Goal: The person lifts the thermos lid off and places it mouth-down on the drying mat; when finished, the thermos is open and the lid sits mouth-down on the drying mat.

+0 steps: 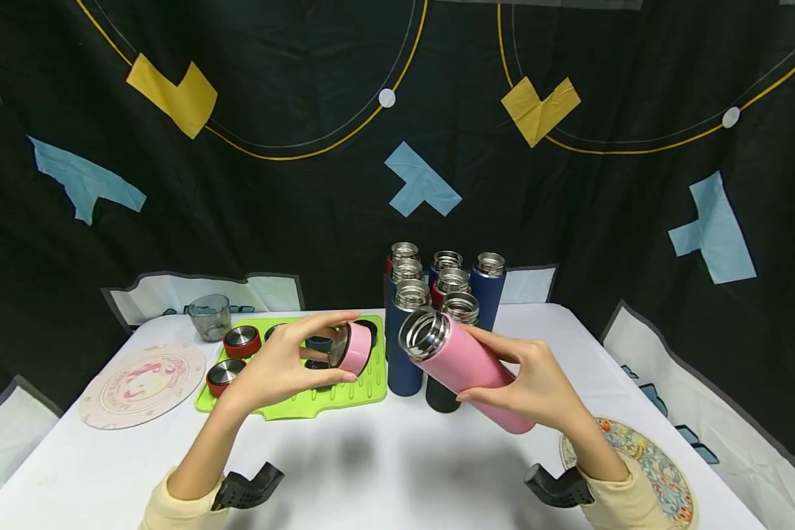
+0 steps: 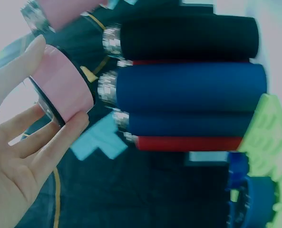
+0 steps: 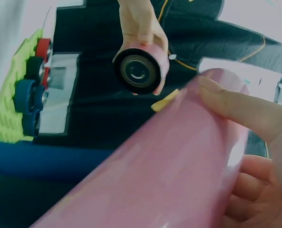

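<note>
My left hand pinches a pink bottle lid between thumb and fingers, above the green mat. The lid lies tipped on its side; its dark-ringed underside shows in the right wrist view. In my right hand is a pink thermos bottle, gripped around its body and tilted so that its bare steel mouth points up and left toward the lid. Lid and bottle are apart, both raised over the table. Behind the bottle stand several lidless thermoses, among them a blue one.
A green drying mat holds several lids, including a red one. A glass cup stands at the back left, near a round pink placemat. Partly under my right forearm lies a patterned placemat. A dark curtain hangs behind.
</note>
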`<state>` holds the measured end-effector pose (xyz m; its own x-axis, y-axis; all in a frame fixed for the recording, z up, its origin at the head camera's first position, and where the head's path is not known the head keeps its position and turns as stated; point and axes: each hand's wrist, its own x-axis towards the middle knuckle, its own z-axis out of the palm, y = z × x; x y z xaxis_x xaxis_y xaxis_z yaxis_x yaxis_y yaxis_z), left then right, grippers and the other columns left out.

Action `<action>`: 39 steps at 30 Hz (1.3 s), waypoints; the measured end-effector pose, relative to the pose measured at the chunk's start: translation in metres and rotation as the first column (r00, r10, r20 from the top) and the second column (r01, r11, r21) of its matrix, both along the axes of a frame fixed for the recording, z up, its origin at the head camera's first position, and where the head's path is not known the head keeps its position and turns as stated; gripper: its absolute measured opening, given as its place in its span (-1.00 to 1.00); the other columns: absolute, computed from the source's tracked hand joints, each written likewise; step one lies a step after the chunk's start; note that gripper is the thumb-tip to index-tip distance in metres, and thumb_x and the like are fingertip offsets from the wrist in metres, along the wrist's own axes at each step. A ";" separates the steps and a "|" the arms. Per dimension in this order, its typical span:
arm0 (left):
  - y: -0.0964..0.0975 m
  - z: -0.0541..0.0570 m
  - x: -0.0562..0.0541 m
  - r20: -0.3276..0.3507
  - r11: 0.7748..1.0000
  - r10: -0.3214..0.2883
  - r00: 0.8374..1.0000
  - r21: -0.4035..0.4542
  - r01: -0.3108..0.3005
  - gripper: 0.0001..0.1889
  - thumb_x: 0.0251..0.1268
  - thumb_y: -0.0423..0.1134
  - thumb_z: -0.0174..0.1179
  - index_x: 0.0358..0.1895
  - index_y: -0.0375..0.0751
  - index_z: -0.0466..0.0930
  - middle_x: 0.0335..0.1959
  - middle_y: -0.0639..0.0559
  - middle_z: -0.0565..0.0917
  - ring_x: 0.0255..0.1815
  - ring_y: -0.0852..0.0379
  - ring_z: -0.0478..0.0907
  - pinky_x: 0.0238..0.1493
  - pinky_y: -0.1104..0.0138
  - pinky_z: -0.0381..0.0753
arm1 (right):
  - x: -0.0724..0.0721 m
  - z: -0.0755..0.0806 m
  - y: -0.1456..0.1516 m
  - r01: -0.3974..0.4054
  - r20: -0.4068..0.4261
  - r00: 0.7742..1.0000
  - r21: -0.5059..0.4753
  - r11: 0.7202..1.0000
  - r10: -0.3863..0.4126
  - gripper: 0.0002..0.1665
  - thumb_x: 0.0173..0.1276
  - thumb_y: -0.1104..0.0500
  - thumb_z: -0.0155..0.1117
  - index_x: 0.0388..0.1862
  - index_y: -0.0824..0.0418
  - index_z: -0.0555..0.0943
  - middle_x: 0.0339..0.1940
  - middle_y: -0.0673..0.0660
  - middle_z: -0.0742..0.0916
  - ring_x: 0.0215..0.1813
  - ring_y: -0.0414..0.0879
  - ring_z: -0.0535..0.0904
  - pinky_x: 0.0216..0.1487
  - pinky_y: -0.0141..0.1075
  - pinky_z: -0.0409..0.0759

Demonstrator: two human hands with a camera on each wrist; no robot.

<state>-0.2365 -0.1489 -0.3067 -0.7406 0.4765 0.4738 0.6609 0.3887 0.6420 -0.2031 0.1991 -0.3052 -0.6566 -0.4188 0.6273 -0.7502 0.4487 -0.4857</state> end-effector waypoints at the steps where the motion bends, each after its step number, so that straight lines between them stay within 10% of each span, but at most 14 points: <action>1: -0.001 -0.003 -0.003 0.002 1.000 0.013 1.000 -0.011 -0.013 -0.21 -0.09 -0.06 0.54 0.31 0.00 0.44 0.15 0.09 0.56 -0.04 0.09 0.56 -0.15 0.28 0.68 | 0.000 -0.001 0.003 0.006 -0.008 1.000 -0.021 1.000 -0.006 -0.10 -0.17 0.07 0.69 0.24 0.15 0.56 0.07 0.02 0.69 -0.03 -0.13 0.65 -0.05 -0.30 0.65; 12: -0.003 -0.029 -0.035 0.000 0.993 0.053 0.999 -0.106 -0.053 -0.24 -0.12 -0.04 0.55 0.24 -0.15 0.47 0.05 0.00 0.61 -0.06 0.05 0.56 -0.19 0.33 0.69 | -0.004 -0.011 0.040 0.161 -0.033 0.985 -0.218 0.963 -0.172 -0.04 -0.23 0.48 0.62 0.27 0.34 0.47 0.09 0.26 0.65 0.07 -0.34 0.57 0.04 -0.51 0.53; 27: 0.012 -0.067 -0.084 -0.063 0.962 -0.021 0.998 -0.272 0.003 -0.29 -0.17 -0.25 0.58 0.17 -0.33 0.52 -0.07 -0.03 0.64 -0.12 0.08 0.55 -0.18 0.33 0.66 | -0.039 -0.028 0.052 0.320 0.100 0.947 -0.373 0.871 -0.305 -0.13 -0.09 0.47 0.55 0.25 0.34 0.40 0.05 0.34 0.67 -0.02 -0.37 0.59 0.08 -0.54 0.49; 39: 0.024 -0.092 -0.115 -0.027 0.914 -0.076 0.997 -0.401 0.059 -0.34 -0.19 -0.24 0.58 0.08 -0.38 0.55 -0.04 -0.13 0.65 -0.07 0.01 0.61 -0.10 0.28 0.64 | -0.050 -0.032 0.037 0.363 0.231 0.930 -0.458 0.811 -0.286 -0.18 -0.06 0.52 0.48 0.22 0.45 0.35 -0.13 -0.15 0.69 -0.13 -0.38 0.60 0.03 -0.52 0.52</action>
<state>-0.3512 -0.1251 -0.3984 -0.6841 0.6803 0.2629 0.7168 0.5606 0.4147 -0.2532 0.2357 -0.3368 -0.7980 0.1676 0.5788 -0.5075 0.3310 -0.7955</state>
